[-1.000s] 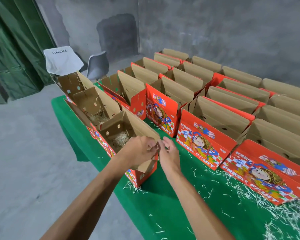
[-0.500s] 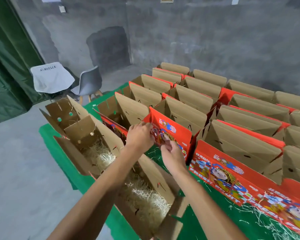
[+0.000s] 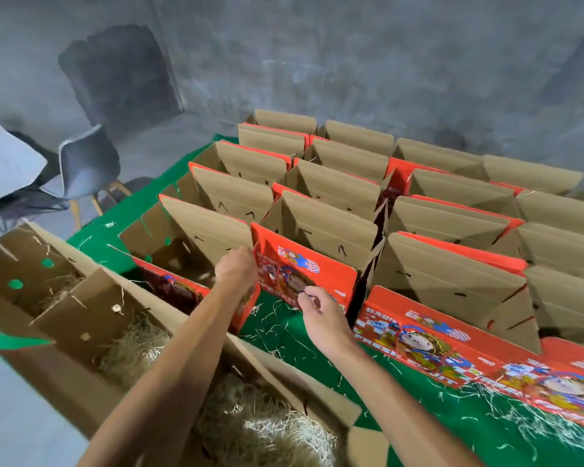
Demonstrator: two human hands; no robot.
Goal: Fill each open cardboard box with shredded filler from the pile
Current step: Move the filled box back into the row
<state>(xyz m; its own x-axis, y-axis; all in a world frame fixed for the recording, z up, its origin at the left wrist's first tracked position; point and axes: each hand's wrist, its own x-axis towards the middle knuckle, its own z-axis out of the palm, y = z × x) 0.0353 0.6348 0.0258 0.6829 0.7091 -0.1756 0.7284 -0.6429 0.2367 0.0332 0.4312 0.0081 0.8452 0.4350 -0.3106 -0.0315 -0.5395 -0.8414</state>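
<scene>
Gripping red box [image 3: 304, 269], left hand [image 3: 235, 268], right hand [image 3: 321, 316].

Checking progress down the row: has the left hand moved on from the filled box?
Yes. The left hand went from the filled box farther away, to the next red box.

Open red boxes [image 3: 304, 271], filler [image 3: 277, 429] inside nearest

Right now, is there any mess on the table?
Yes. Loose strands of shredded filler lie scattered on the green tablecloth, thickest at the near right edge below the red boxes, with more between the hands. It belongs inside the boxes.
</scene>
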